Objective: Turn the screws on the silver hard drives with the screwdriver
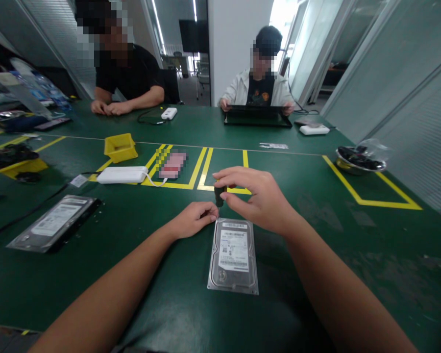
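A silver hard drive with a white label lies flat on the green table in front of me. My right hand grips the dark handle of a screwdriver, held upright over the drive's far left corner. At that same corner my left hand has its fingers pinched together, close to the screwdriver's lower end. Whatever is between those left fingertips is hidden or too small to make out.
Another hard drive lies to the left, with small bits beside it. Beyond are a yellow bin, a white power bank cabled to a phone, and a metal bowl of dark parts. Two people sit across the table.
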Available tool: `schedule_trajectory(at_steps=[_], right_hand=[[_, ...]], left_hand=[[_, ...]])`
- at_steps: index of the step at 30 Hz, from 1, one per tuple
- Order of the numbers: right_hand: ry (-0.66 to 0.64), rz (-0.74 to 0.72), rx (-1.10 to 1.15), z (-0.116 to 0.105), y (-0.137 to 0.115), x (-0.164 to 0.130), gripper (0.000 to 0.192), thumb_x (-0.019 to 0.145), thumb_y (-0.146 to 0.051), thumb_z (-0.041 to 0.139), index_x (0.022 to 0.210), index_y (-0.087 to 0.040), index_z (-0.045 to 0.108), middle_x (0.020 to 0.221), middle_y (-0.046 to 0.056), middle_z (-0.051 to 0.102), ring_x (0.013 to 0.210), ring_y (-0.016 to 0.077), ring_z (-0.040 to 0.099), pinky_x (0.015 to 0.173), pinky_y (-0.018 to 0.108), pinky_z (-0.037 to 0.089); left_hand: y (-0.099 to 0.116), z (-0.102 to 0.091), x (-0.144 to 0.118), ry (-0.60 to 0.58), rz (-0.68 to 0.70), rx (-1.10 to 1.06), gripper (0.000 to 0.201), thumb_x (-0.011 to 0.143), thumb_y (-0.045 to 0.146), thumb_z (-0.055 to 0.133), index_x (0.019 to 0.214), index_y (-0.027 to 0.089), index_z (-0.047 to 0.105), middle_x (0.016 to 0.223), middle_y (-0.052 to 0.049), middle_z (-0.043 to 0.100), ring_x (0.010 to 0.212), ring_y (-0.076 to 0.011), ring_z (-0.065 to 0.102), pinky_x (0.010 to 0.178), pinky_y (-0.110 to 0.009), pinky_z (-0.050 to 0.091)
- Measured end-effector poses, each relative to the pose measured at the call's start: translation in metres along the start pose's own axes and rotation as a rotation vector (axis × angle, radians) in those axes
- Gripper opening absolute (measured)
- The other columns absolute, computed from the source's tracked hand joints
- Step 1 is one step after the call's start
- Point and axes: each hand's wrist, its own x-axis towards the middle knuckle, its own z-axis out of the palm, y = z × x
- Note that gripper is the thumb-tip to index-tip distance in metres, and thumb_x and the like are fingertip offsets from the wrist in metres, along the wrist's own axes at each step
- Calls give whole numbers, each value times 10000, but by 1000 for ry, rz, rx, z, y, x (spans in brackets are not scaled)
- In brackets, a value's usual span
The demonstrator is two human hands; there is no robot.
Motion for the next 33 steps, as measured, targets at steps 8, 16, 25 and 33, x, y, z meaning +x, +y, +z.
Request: schedule_trajectory(at_steps=[8, 16, 25, 33], right_hand=[[-81, -48, -109, -1, -1, -1, 305, 866, -75, 508, 1100, -148, 692, 1133, 118, 670, 1047, 211, 625, 911, 401, 521], [-64, -65, -102, 1, -2, -1, 317, 874, -48, 484, 1105, -152, 674, 1088, 111, 635, 1004, 185, 606, 874, 361, 513], [-101, -41, -131, 0, -3, 0, 113, 899, -146, 580, 988, -171, 644, 1024, 74, 678, 989, 200, 619, 882, 348, 501], [-117, -12, -135, -5, -9, -2, 228, 924, -148, 519, 1089, -143, 675, 1038, 97, 650, 953, 187, 612, 845, 332, 498]], left_hand=[[-2, 1, 0, 3, -1, 3, 109, 921, 233, 543, 868, 162, 608, 812, 12, 624, 760, -147, 558, 715, -256, 407], [-3, 1, 0, 2, 3, 12, 117, 926, 241, 531, 871, 165, 601, 837, 2, 638, 786, -157, 573, 729, -267, 415], [-4, 2, 0, 21, 14, 61, 119, 923, 247, 551, 858, 164, 606, 792, 14, 623, 741, -149, 563, 702, -260, 408], [-4, 2, 0, 12, 15, 54, 121, 928, 245, 536, 866, 163, 600, 802, 13, 619, 753, -152, 555, 705, -254, 405]])
